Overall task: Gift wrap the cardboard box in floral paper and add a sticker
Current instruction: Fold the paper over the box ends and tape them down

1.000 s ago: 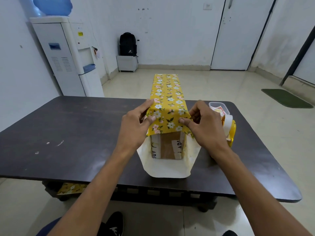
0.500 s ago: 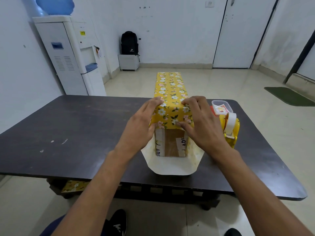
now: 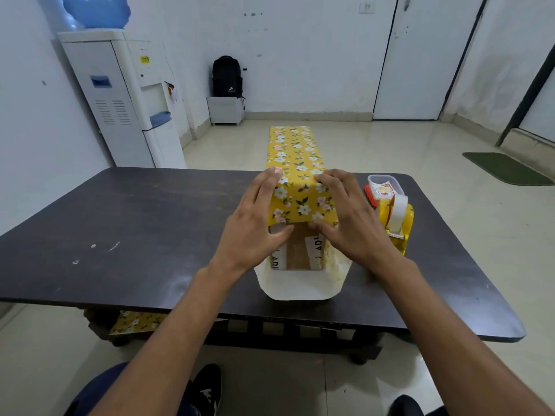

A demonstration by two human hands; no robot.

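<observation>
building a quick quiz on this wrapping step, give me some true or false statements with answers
1. The left hand and right hand both rest on the floral paper over the cardboard box. True.
2. The box's near end is fully covered. False: bare cardboard shows below the folded flap.
3. A yellow tape dispenser stands on the table, right of the box. True.
4. The right hand grips the dispenser. False: it presses the paper.
5. The clear container sits left of the box. False: it is right, behind the dispenser.
</observation>
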